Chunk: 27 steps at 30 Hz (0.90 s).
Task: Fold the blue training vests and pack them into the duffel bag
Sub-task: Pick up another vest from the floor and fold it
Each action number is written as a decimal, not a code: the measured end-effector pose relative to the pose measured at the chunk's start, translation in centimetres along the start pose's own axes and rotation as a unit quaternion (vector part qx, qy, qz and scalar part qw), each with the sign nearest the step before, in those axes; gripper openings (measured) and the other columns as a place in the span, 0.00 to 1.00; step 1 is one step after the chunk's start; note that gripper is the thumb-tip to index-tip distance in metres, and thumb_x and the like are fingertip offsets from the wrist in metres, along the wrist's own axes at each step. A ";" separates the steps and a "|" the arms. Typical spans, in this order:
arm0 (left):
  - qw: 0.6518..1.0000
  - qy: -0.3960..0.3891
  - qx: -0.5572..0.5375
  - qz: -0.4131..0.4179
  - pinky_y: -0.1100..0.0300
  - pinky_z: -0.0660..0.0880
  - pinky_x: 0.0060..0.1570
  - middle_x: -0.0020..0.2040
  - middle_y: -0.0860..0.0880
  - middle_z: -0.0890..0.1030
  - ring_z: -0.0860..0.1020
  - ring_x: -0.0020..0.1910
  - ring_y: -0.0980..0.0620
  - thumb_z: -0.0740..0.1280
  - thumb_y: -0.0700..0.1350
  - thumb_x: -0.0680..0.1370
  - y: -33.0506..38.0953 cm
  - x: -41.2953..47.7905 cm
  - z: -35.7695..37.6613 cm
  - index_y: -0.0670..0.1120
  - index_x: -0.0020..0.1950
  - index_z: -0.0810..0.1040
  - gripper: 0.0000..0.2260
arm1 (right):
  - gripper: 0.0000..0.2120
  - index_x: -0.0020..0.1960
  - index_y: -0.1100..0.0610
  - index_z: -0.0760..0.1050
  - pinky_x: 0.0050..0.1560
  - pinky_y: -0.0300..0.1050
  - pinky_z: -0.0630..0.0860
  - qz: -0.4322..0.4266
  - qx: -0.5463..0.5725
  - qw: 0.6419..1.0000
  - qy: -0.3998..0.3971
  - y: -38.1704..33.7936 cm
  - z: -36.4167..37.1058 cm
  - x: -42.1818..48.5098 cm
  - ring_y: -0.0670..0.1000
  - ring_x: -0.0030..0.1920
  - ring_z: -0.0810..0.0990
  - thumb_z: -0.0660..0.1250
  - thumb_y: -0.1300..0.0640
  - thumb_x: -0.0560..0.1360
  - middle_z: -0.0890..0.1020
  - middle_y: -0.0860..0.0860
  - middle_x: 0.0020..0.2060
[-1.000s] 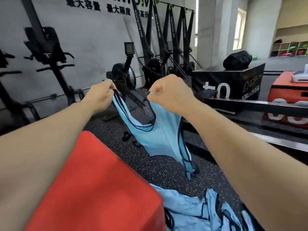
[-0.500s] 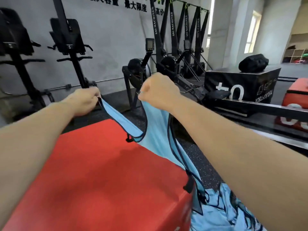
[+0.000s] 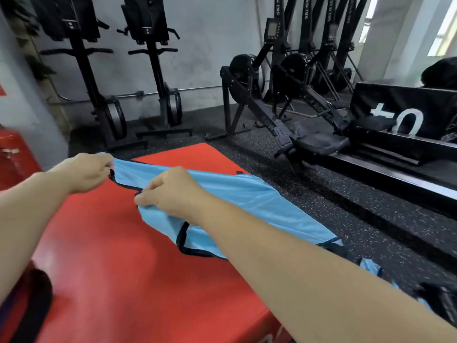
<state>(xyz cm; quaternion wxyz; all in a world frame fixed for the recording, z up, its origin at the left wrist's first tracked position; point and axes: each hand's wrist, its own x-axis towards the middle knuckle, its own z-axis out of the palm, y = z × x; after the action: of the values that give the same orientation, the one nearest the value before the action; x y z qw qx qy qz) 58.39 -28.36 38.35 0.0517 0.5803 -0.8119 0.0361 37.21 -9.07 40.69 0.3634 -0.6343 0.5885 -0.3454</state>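
The blue vest (image 3: 247, 201) is spread across the far right part of the red box (image 3: 123, 280), stretched between your two hands. Your left hand (image 3: 86, 172) pinches the black-trimmed corner at the vest's 10 o'clock end, fingers curled tight on the cloth. Your right hand (image 3: 173, 191) pinches the trimmed edge just nearer you, with the fabric bunched under the thumb. Whether the middle of the vest lies on the box top or rides just above it, you cannot tell.

The vest's long axis runs from 10 o'clock to 4 o'clock. The neck and armhole loops are at your hands, and the hem points to 4 o'clock, where it overhangs the box's right edge.

That right edge runs from 1 o'clock down to 5 o'clock, and the far edge sits just beyond your left hand. From 6 to 8 o'clock the box top is bare red, with a black strap (image 3: 32, 310) at its left margin.

A strip of speckled floor (image 3: 321, 194) lies between the box and the rowing machines (image 3: 284, 115) at 2 o'clock. More blue cloth (image 3: 369, 266) lies on the floor at 4 o'clock, partly hidden by your right forearm. A black box (image 3: 408, 107) stands at 2 o'clock behind the rowers, and upright ski machines (image 3: 153, 70) stand against the wall at 11 o'clock.
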 end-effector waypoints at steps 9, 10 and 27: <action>0.994 -0.033 0.104 -0.021 0.49 0.74 0.49 0.48 0.48 0.74 0.75 0.45 0.43 0.61 0.36 0.73 -7.0 0.1 1.9 0.54 0.41 0.71 0.11 | 0.06 0.39 0.55 0.77 0.32 0.39 0.71 0.025 0.143 0.982 -0.117 -0.2 7.7 0.7 0.50 0.31 0.72 0.70 0.60 0.75 0.75 0.51 0.32; 0.992 -0.038 0.115 -0.033 0.49 0.73 0.50 0.50 0.48 0.71 0.75 0.47 0.43 0.61 0.36 0.73 -7.0 -0.5 1.8 0.54 0.44 0.72 0.12 | 0.03 0.44 0.56 0.78 0.29 0.37 0.70 0.022 0.154 0.977 -0.145 -0.2 7.8 0.5 0.50 0.29 0.71 0.68 0.60 0.77 0.75 0.53 0.32; 0.979 -0.160 -0.116 -0.038 0.43 0.59 0.72 0.76 0.38 0.58 0.60 0.74 0.38 0.57 0.57 0.81 18.7 -14.9 11.7 0.50 0.78 0.56 0.27 | 0.15 0.63 0.54 0.74 0.58 0.51 0.72 0.169 -0.327 0.917 0.158 17.9 -5.9 -9.0 0.58 0.62 0.74 0.60 0.54 0.78 0.76 0.55 0.61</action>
<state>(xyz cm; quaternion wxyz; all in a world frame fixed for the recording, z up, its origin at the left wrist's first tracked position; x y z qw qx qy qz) 45.03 -9.71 24.90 -0.0108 0.5993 -0.7855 -0.1541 22.65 -1.19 27.99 0.0913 -0.5464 0.8164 -0.1632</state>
